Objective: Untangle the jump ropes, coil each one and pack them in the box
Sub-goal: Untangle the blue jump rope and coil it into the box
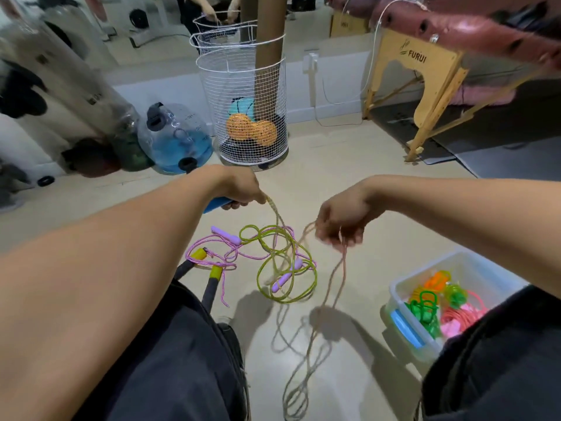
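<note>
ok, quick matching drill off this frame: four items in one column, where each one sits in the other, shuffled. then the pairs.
Things:
1. blue handle
2. purple handles
3. orange ball
4. green rope

Places:
A. in the wire basket
B. gripped in the left hand
C. in the clear box
D. on the floor, in the tangle

Pairs: 1-B, 2-D, 3-A, 4-C

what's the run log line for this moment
left hand grips blue handle | right hand pinches beige rope | box part-packed
</note>
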